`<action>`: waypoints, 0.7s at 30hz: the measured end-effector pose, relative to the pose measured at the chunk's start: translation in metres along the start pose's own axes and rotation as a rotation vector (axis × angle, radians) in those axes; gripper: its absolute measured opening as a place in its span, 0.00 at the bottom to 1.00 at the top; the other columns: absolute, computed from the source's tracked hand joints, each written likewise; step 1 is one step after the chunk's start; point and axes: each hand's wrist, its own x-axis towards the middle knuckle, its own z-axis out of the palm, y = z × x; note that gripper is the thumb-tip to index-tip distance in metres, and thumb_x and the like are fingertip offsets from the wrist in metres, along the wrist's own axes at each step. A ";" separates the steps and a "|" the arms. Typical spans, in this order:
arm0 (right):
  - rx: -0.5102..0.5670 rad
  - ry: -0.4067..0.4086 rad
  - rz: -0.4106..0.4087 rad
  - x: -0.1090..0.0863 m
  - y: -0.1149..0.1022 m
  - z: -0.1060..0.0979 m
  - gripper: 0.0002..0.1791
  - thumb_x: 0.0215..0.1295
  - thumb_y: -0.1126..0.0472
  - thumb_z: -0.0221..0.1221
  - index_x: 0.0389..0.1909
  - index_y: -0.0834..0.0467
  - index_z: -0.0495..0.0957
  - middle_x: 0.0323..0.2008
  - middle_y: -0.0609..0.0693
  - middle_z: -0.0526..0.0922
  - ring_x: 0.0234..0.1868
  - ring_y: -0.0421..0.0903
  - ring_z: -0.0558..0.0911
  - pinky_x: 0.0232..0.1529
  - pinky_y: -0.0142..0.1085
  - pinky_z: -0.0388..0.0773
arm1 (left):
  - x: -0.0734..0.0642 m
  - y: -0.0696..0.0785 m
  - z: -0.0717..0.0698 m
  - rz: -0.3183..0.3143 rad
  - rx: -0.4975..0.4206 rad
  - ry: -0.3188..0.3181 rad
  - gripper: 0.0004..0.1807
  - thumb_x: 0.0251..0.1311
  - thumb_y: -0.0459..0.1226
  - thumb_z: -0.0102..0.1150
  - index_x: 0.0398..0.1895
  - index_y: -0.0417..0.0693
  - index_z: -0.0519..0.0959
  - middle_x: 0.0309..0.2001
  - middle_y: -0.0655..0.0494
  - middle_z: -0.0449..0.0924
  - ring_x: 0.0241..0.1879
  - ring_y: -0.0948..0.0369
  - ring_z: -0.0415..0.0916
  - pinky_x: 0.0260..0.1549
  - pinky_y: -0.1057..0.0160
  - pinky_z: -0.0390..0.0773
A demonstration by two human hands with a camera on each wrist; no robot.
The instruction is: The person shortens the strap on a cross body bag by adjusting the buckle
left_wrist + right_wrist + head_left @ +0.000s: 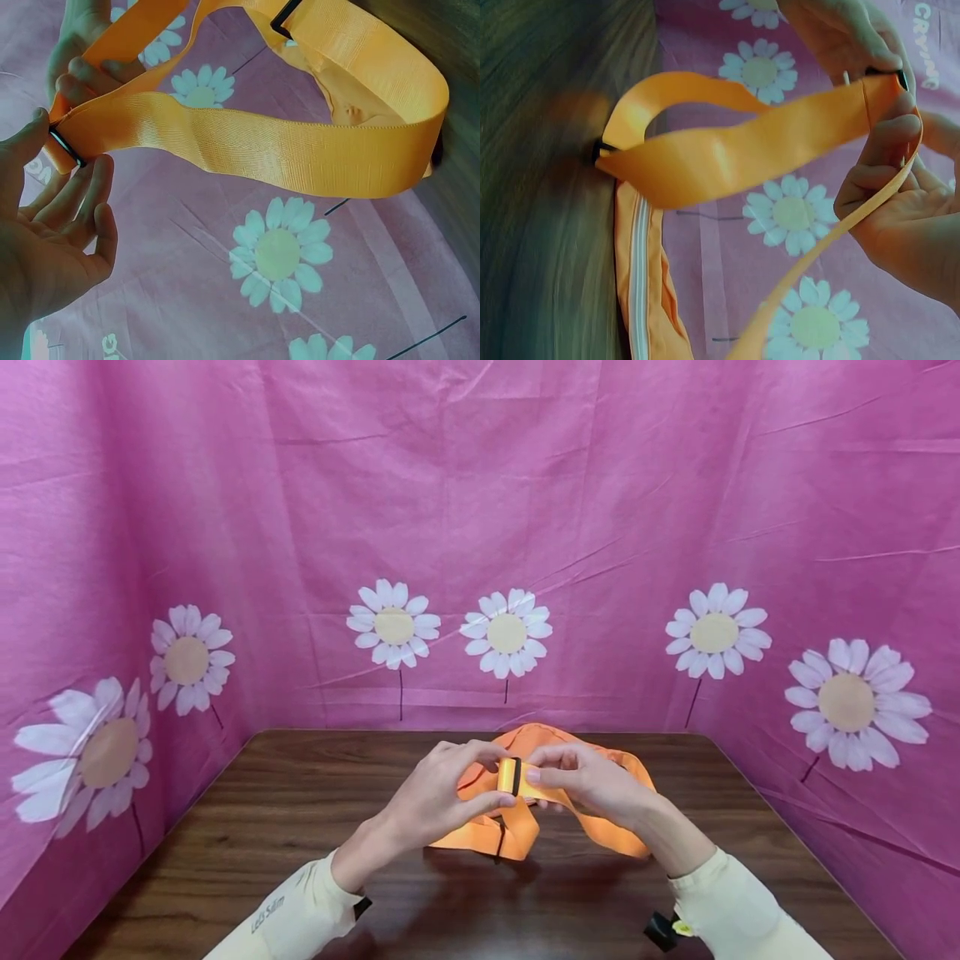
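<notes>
An orange bag lies on the table with its webbing strap raised in front of it. My left hand pinches a black slide buckle between thumb and fingertips, with the strap folded through it. Just to the right, my right hand pinches the strap beside that buckle, thumb on top. In the left wrist view the strap hangs in a wide loop, and a second black slider sits farther along it. The right wrist view shows a pale zipper along the bag.
A dark wood-grain table is under both hands. Pink cloth printed with white daisies encloses its back and sides. Black devices, such as one near the right wrist, show under the cream sleeves.
</notes>
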 end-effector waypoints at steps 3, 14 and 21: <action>-0.010 -0.003 -0.014 -0.003 0.003 -0.008 0.11 0.76 0.62 0.56 0.46 0.67 0.80 0.27 0.61 0.74 0.28 0.52 0.72 0.30 0.37 0.72 | 0.000 -0.001 -0.002 0.000 0.009 0.011 0.28 0.57 0.49 0.76 0.56 0.48 0.76 0.47 0.64 0.83 0.45 0.62 0.80 0.51 0.56 0.71; 0.025 0.022 -0.023 -0.006 0.009 -0.016 0.11 0.74 0.65 0.58 0.47 0.69 0.81 0.27 0.54 0.75 0.28 0.47 0.73 0.33 0.37 0.74 | 0.000 -0.001 -0.005 -0.025 -0.010 0.001 0.30 0.58 0.50 0.75 0.58 0.48 0.75 0.49 0.66 0.82 0.48 0.71 0.78 0.52 0.56 0.70; -0.001 0.042 -0.022 -0.004 0.005 -0.007 0.11 0.74 0.63 0.59 0.46 0.68 0.81 0.24 0.53 0.70 0.26 0.48 0.71 0.34 0.39 0.71 | 0.000 -0.001 -0.003 -0.017 0.008 -0.020 0.26 0.58 0.51 0.74 0.55 0.51 0.79 0.46 0.69 0.82 0.45 0.70 0.76 0.51 0.57 0.70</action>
